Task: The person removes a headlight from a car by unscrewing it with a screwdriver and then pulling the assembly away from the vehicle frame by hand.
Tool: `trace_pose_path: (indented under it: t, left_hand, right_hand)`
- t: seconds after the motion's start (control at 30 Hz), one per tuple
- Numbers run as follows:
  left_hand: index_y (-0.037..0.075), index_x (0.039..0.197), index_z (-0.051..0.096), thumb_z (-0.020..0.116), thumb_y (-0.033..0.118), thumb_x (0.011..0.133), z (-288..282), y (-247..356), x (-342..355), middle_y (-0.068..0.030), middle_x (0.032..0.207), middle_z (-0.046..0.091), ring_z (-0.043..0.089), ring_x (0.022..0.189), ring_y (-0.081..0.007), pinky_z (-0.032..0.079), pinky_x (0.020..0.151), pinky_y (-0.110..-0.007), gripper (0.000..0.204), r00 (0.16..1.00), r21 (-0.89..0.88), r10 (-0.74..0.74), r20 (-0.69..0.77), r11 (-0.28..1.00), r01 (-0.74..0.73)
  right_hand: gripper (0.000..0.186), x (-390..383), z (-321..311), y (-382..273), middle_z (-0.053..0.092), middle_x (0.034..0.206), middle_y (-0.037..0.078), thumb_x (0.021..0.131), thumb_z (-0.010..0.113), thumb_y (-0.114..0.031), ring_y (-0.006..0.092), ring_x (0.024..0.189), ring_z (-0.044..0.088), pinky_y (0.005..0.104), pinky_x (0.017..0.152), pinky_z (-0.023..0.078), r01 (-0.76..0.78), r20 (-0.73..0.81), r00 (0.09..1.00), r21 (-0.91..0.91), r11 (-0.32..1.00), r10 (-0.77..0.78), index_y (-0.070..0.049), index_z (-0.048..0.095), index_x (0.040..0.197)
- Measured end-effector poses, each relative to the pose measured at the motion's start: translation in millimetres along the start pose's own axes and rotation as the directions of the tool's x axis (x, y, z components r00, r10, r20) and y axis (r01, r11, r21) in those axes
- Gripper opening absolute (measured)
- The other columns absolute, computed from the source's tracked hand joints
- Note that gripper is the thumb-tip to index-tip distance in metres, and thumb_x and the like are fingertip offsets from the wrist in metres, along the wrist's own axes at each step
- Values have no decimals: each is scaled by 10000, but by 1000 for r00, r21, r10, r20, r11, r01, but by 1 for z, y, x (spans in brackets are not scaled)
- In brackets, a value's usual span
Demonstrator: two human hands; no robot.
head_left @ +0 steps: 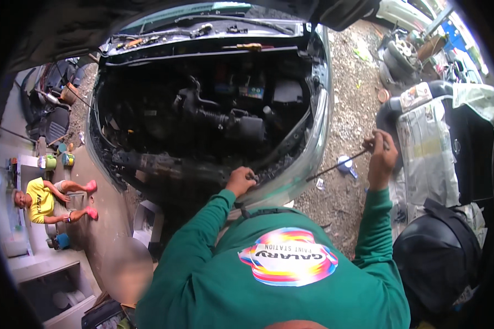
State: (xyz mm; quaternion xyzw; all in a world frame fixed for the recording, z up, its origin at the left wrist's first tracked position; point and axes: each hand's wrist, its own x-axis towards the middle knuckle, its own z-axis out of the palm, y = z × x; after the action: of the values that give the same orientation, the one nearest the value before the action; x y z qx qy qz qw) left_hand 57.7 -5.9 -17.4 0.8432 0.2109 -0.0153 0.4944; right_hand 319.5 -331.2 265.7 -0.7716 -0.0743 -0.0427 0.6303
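The open engine bay (164, 137) of a car lies in front of me, with the hood raised above it. At its front edge, my left hand (240, 181) is closed, fingertips around a small dark piece I cannot make out, beside the front panel (175, 164). Off to the right, my right hand (381, 159) grips a long thin dark rod (340, 164); its far end points left toward the car's front corner (304, 183). The rod's gripped end is mostly hidden by the fingers.
A screwdriver (250, 46) lies at the bay's far edge. On the right are a paper-covered car part (428, 159), a black bag (436, 257) and a wheel (402, 55). A blue-and-white container (346, 166) stands on gravel. Someone in yellow (41, 200) sits at left near paint cans (49, 160).
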Motion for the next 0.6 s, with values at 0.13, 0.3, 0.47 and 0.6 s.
trace_pose_path:
  t: [0.13,0.3,0.47,0.6]
  left_hand:
    - [59,1002,783,913,120,750,-15,-13,3,-115,939,766,747,853,-233,602,788,-389,291,993,-35,-118,15,992,118]
    - [27,962,772,872,73,815,-88,35,82,-47,874,760,701,791,-128,572,742,-310,184,980,-528,-174,-100,844,96]
    - [3,944,762,848,86,824,-241,81,263,-47,852,751,676,738,-132,539,671,-280,169,872,-588,-125,-472,782,-206]
    - [-20,912,739,877,129,828,-305,79,384,-55,833,724,650,720,-132,523,599,-272,220,763,-491,-211,-611,857,-156]
  right_hand:
    - [212,-4,-8,9,711,945,89,1120,560,-134,165,850,714,316,794,631,-45,12,999,33,998,44,21,683,1196]
    - [179,-16,-42,19,700,964,73,1128,550,-129,140,854,696,290,774,610,-100,-57,993,70,992,104,-7,674,1170]
    - [181,-28,-88,27,687,958,67,1125,540,-119,134,842,678,302,789,603,-150,-93,984,1,989,149,-2,672,1167]
    - [180,-41,-112,33,662,1003,64,1119,531,-110,136,841,669,310,778,592,-118,-140,985,-86,989,105,6,667,1139]
